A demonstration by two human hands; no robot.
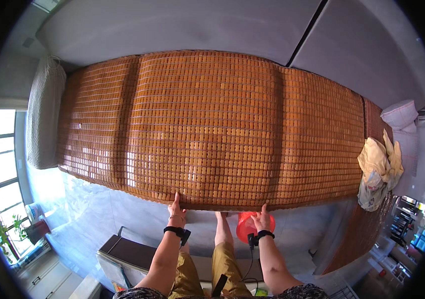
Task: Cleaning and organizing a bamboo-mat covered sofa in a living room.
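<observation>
A brown mat of small tiles covers the long sofa seat before me, with two darker dips across it. At its near edge, left of centre, my left hand has a finger on top of the mat and the others at or under the rim. My right hand touches the same edge farther right, fingertips on the border; its grip underneath is hidden. Both wrists wear black straps with small devices. A red plastic basin stands on the floor, partly behind my right hand.
A grey bolster lies at the left end. Crumpled yellowish cloth and a pale cushion are at the right. Behind my legs stands a dark-topped low table. A potted plant stands by the window.
</observation>
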